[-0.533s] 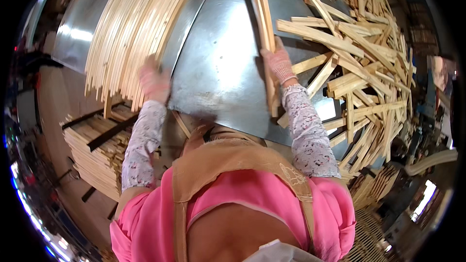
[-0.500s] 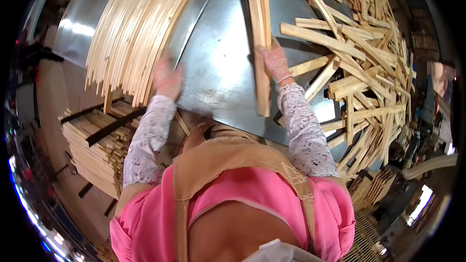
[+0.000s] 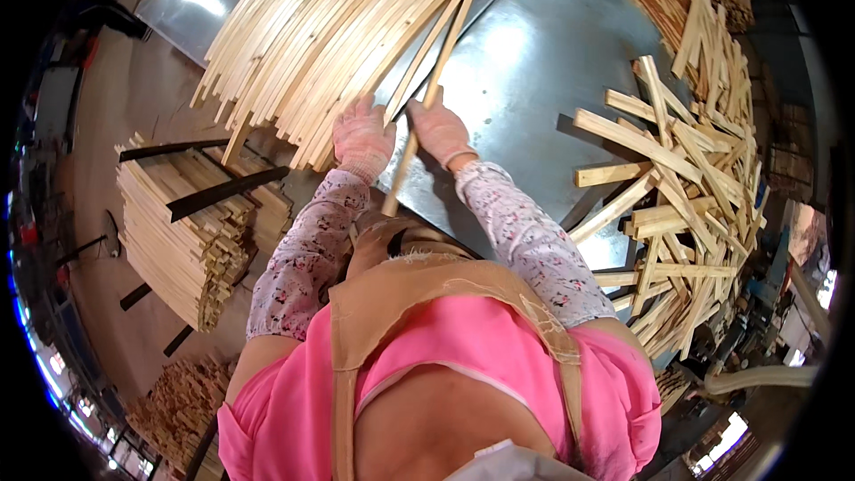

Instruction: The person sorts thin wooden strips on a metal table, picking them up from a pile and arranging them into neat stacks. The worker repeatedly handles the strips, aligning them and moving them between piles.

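On the metal table lies a tight row of pale wooden strips [image 3: 329, 44], slanting up to the right. My left hand [image 3: 363, 138], in a pinkish glove, is at the near right corner of this row, its fingers curled over the strip ends. A separate wooden strip [image 3: 426, 49] runs down to its thumb. Close beside it, my gloved right hand [image 3: 441, 132] grips another wooden strip [image 3: 456, 27], whose near end hangs past the table's edge toward my apron. The two strips lie at a slight angle, just right of the row. The fingertips are partly hidden.
A jumbled heap of wooden strips [image 3: 686, 169] covers the right side of the metal table [image 3: 517, 98]. Lower left, stacked strips [image 3: 178, 240] stand by dark metal bars [image 3: 227, 194]. Another pile of strips [image 3: 183, 401] is nearer. A curved hose [image 3: 757, 380] is at far right.
My right hand has moved left with the wood, from mid-table to beside the row. The pieces it held together are now apart. My left hand has come to rest at the row's corner.
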`<state>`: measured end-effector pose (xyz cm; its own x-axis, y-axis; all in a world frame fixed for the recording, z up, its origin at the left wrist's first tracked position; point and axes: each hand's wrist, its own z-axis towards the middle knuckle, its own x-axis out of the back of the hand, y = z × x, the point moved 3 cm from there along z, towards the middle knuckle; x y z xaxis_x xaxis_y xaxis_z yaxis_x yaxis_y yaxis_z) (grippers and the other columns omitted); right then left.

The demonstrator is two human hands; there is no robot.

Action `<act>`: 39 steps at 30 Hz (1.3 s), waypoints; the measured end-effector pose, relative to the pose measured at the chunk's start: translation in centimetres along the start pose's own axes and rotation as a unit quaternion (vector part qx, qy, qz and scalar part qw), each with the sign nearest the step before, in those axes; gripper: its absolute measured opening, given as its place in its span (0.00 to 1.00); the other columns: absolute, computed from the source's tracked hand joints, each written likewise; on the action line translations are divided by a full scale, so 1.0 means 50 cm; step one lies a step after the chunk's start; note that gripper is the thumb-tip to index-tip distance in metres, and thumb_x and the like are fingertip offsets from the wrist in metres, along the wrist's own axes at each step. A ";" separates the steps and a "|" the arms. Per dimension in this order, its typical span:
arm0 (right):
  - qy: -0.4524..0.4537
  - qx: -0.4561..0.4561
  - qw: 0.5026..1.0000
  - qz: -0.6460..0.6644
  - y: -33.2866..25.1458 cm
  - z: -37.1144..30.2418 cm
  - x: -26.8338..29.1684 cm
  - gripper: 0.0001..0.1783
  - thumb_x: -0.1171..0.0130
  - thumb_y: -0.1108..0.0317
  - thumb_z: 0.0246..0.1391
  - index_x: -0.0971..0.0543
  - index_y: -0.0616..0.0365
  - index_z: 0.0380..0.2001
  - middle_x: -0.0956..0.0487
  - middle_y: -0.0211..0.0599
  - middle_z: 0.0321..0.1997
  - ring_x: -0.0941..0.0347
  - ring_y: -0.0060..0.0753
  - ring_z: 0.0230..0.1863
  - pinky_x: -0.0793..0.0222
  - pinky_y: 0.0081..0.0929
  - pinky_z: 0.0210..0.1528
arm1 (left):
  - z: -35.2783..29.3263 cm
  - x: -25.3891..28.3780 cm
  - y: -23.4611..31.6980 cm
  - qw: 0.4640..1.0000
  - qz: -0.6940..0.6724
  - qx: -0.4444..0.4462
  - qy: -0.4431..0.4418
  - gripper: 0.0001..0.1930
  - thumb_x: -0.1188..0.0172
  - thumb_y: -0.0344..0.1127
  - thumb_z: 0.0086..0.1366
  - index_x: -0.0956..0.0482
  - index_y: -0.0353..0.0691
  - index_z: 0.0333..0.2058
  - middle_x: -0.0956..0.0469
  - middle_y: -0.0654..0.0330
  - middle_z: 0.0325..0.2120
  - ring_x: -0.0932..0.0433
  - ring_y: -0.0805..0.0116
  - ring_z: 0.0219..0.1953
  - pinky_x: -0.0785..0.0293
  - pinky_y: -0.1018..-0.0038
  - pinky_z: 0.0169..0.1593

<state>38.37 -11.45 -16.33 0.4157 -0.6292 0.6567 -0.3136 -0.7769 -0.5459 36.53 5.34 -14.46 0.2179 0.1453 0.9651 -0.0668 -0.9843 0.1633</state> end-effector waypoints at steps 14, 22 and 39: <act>-0.054 0.161 0.986 -0.002 -0.071 0.094 -0.048 0.21 0.49 0.58 0.73 0.24 0.49 0.64 0.36 0.71 0.72 0.17 0.64 0.52 0.20 0.48 0.56 | 0.046 0.164 -0.144 0.993 -0.112 0.037 0.011 0.23 0.52 0.50 0.78 0.20 0.45 0.62 0.20 0.53 0.62 0.21 0.52 0.62 0.26 0.55 0.65; 0.159 0.336 0.928 -0.013 0.189 -0.031 0.047 0.13 0.39 0.59 0.70 0.26 0.58 0.40 0.23 0.41 0.32 0.22 0.35 0.34 0.23 0.29 0.37 | 0.259 0.112 -0.442 0.997 -0.006 0.075 0.020 0.31 0.53 0.51 0.77 0.29 0.43 0.72 0.28 0.47 0.70 0.29 0.45 0.70 0.32 0.57 0.72; 0.221 0.069 0.734 0.638 0.654 -0.244 0.248 0.17 0.43 0.52 0.73 0.23 0.56 0.43 0.23 0.34 0.36 0.24 0.30 0.33 0.24 0.31 0.35 | 0.052 -0.061 0.718 0.903 -0.088 -0.269 -0.322 0.39 0.38 0.44 0.68 0.37 0.41 0.75 0.18 0.41 0.58 0.17 0.39 0.56 0.21 0.52 0.61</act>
<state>22.87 -44.92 -19.70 -0.4691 -0.8122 -0.3467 -0.1049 0.4410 -0.8913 36.01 -30.69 -12.06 0.7812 0.0360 0.6232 -0.4020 -0.7348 0.5464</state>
